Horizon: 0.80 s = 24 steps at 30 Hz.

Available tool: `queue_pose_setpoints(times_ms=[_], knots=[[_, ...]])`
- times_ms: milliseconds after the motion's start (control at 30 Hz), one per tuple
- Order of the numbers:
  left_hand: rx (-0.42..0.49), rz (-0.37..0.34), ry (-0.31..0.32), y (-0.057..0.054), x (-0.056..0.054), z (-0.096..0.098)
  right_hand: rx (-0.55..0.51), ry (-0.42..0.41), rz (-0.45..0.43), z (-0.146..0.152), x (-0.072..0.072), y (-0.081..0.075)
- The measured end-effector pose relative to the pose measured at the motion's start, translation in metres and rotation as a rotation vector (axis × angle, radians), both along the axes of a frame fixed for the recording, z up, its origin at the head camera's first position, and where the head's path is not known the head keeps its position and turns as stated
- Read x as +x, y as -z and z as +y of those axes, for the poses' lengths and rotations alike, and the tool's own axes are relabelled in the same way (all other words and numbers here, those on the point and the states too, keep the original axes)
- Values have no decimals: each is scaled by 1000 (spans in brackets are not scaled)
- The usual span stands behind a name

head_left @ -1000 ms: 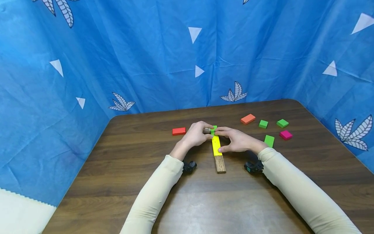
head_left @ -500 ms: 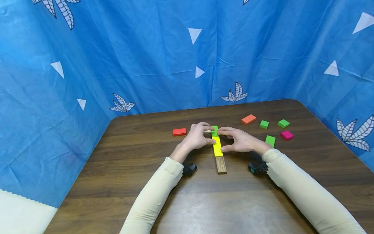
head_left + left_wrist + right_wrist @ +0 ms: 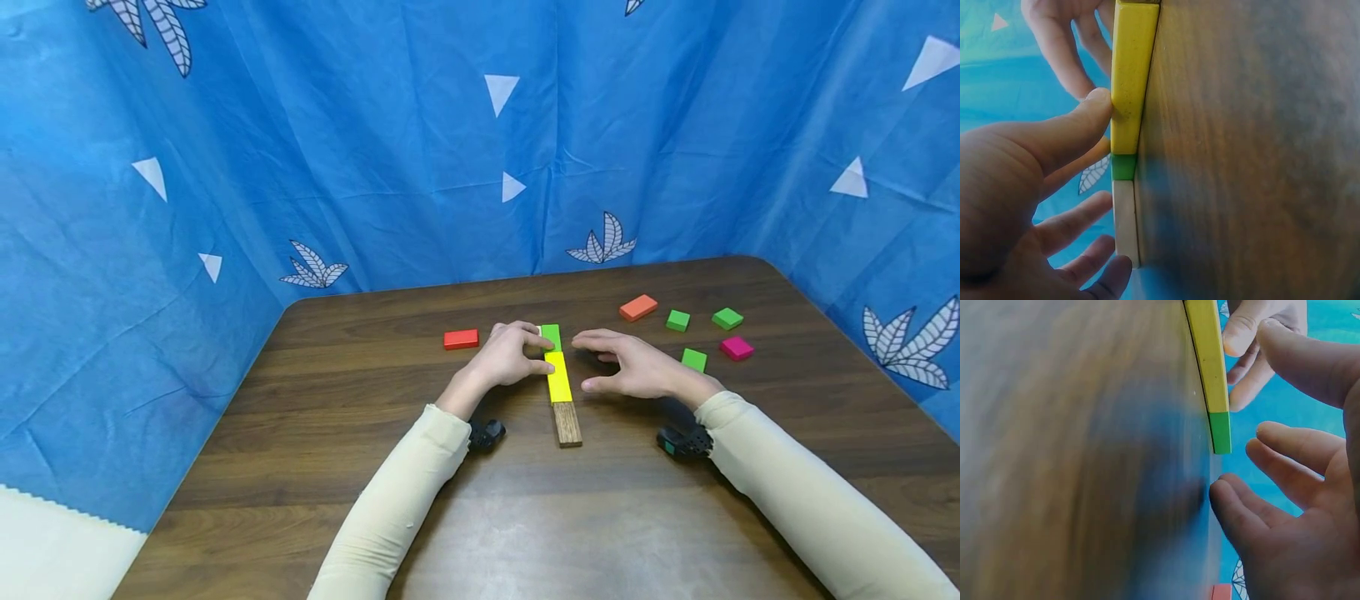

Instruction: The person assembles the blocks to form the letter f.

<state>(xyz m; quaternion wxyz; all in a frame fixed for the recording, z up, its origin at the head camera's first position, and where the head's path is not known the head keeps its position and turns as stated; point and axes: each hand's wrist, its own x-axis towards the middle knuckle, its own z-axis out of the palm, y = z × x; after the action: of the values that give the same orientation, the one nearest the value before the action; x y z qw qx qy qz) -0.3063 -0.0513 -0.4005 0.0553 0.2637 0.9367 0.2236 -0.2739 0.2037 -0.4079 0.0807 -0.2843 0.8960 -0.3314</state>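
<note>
A row of blocks runs away from the person in the head view: a brown wooden block (image 3: 567, 426) nearest, a yellow block (image 3: 558, 383) in the middle, a green block (image 3: 551, 334) at the far end. My left hand (image 3: 507, 355) rests beside the row, its thumb at the yellow block and its index finger by the green one. In the left wrist view a pale block (image 3: 1125, 219) adjoins the green end, with the other fingers along it. My right hand (image 3: 632, 363) stands apart on the row's right side, fingers spread and holding nothing.
A red block (image 3: 461, 339) lies left of the hands. On the right are an orange block (image 3: 638, 307), a magenta block (image 3: 737, 348) and several green blocks, one (image 3: 694, 360) close behind the right hand. A blue curtain (image 3: 420, 150) hangs behind the table (image 3: 495, 517).
My right hand has drawn away to the right from the row, leaving a gap beside the yellow and green blocks. The left hand stays almost in place, and the row keeps its line.
</note>
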Motion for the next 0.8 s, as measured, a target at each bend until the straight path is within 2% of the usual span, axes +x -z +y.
queue_pose_setpoints(times_ms=[200, 367, 800], knots=[[5, -10, -10, 1, 1, 0, -57, 12, 30, 10, 6, -1], [12, -7, -6, 1, 1, 0, -66, 41, 59, 22, 10, -2], [14, -5, -6, 2, 0, 0, -4, 123, 152, 64, 19, -7]])
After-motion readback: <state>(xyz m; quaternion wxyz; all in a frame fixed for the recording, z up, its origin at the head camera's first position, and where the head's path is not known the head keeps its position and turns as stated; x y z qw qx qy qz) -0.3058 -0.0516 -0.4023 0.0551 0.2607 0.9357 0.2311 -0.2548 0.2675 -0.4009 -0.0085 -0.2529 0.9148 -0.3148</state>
